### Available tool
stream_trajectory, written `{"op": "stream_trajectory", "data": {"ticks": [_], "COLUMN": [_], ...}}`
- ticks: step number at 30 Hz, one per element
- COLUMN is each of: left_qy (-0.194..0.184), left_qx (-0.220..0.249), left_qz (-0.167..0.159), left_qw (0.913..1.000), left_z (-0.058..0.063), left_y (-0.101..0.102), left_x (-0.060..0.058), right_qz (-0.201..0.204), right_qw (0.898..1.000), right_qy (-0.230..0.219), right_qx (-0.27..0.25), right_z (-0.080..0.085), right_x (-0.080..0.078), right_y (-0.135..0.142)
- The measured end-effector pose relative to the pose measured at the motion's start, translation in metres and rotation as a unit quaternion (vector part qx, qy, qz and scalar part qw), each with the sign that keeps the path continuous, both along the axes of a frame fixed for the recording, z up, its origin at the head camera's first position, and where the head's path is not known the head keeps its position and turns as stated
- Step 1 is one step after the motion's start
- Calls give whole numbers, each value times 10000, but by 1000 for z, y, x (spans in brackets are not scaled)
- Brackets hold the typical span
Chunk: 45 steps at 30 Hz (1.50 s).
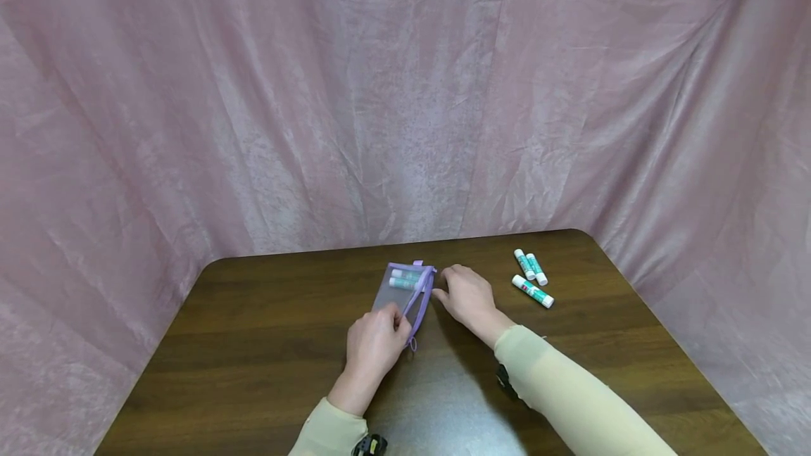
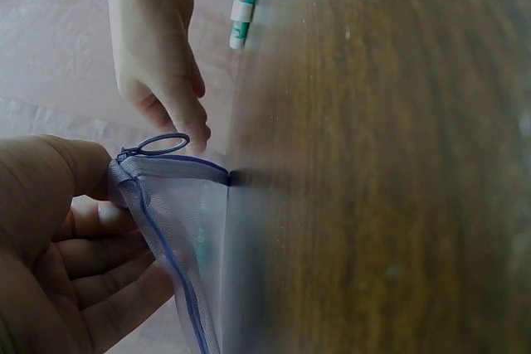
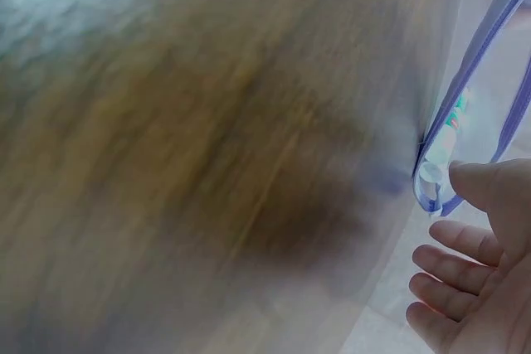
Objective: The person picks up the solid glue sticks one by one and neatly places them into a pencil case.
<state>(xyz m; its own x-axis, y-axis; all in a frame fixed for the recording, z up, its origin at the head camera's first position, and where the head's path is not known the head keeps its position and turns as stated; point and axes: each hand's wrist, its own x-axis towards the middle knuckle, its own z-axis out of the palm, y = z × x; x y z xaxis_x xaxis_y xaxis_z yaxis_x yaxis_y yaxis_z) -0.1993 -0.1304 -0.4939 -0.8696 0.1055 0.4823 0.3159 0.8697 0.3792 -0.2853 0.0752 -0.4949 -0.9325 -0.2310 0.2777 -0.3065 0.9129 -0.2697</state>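
A purple mesh zipper pouch (image 1: 384,295) lies on the table with its zipped side parted. Through the mesh, white-and-green glue sticks (image 1: 403,283) show at its far end. My left hand (image 1: 375,340) pinches the pouch's near corner between thumb and finger, beside the zipper pull (image 2: 163,144). Just right of the opening is my right hand (image 1: 469,295), its fingers loosely bent and holding nothing. In the right wrist view, its thumb lies close to the pouch mouth, where the white end of a glue stick (image 3: 432,170) is visible; whether it touches the pouch, I cannot tell.
Two glue sticks lie side by side at the back right, one of them this glue stick (image 1: 524,264). Another glue stick (image 1: 533,291) lies diagonally in front of them. The brown wooden table (image 1: 253,343) ends at a pink curtain (image 1: 355,104).
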Motion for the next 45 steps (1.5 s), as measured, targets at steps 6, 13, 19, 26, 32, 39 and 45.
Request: {"op": "stream_trajectory", "data": {"ticks": [6,13,19,26,32,39,45], "left_qy": [27,6,-76,-127,-86,-72,17], "left_qx": [1,-3,-15,-26,-22,-27,-8], "left_qz": [10,12,19,29,35,53,30], "left_qw": [10000,10000,10000,9999,10000,10000,10000], "left_z": [1,2,2,3,2,1,1], "left_y": [-1,-1,-1,-1,-1,0,1], "left_x": [0,-1,-2,-1,-1,-1,0], "right_qz": [146,314,423,574,748,851,908], "right_qw": [9992,9971,9950,9933,9939,9928,9919], "right_qy": [364,672,892,946,700,754,783], "right_qx": [66,167,179,344,405,384,427], "right_z": [1,1,4,5,8,11,10], "right_x": [3,5,8,12,14,19,22], "right_y": [5,11,15,20,26,34,41]}}
